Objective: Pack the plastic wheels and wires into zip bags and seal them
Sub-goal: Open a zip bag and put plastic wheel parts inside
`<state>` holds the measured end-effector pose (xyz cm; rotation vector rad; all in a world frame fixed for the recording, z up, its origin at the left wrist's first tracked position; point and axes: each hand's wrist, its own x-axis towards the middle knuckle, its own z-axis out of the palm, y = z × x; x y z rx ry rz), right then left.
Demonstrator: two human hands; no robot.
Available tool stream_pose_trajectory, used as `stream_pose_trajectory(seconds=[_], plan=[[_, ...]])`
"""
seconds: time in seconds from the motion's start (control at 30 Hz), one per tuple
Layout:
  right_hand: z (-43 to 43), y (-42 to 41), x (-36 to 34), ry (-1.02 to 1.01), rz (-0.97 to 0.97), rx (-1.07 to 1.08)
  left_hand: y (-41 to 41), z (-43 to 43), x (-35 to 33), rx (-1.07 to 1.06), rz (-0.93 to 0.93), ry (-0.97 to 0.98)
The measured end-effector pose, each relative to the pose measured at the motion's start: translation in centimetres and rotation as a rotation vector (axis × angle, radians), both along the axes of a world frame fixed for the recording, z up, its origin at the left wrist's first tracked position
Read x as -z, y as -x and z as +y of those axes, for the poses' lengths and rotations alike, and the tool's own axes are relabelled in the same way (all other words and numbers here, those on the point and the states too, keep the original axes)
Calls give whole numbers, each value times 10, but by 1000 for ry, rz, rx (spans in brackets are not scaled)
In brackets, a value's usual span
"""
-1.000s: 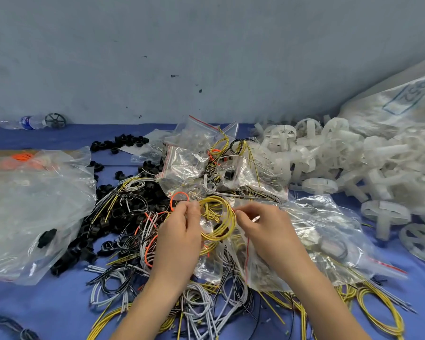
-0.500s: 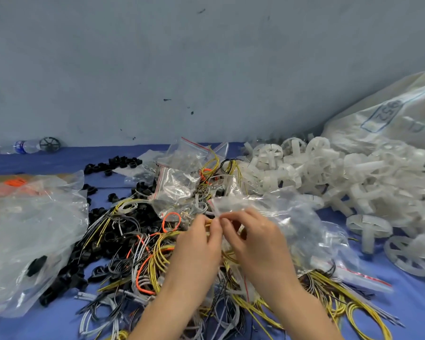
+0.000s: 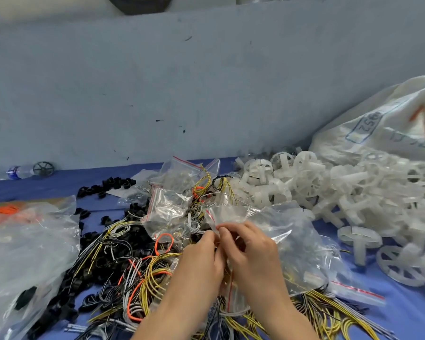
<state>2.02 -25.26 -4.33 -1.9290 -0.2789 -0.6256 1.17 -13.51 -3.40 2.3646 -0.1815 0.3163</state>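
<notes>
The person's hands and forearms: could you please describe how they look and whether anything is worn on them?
The left hand and right hand are bare: no gloves, and no rings show. The left forearm and right forearm are bare down to the picture's lower edge, with no sleeve, watch or bracelet in view.

I count two hands: left hand (image 3: pixel 201 263), right hand (image 3: pixel 253 251). One held zip bag (image 3: pixel 231 212) at fingertips. Loose zip bags (image 3: pixel 167 207) just beyond fingers: at least two, exact number unclear. White wheels (image 3: pixel 329 187) right of fingers: heap, too many for me to count. Wires (image 3: pixel 145 273) left of and under fingers: tangle, uncountable. Black rings (image 3: pixel 113 184) left of fingers: many. One big clear bag (image 3: pixel 30 253) far left. One white sack (image 3: pixel 378 123) far right. One bottle (image 3: pixel 15 172), one dark wheel (image 3: pixel 43 168), far left and beyond.
</notes>
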Motion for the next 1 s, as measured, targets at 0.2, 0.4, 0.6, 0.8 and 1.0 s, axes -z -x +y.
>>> stream_pose_trajectory(seconds=[0.2, 0.4, 0.6, 0.8, 1.0], plan=[[2, 1, -3, -41, 57, -51, -11, -6, -16, 132, 452, 719], [9, 5, -3, -146, 108, -75, -22, -4, -17, 352, 674, 828], [7, 8, -7, -59, 69, -26, -26, -8, -13, 480, 782, 920], [3, 19, -11, 400, -82, 232, -32, 7, -9, 363, 701, 924], [11, 20, -7, 454, -36, 131, -25, 0, 8, 329, 673, 1064]])
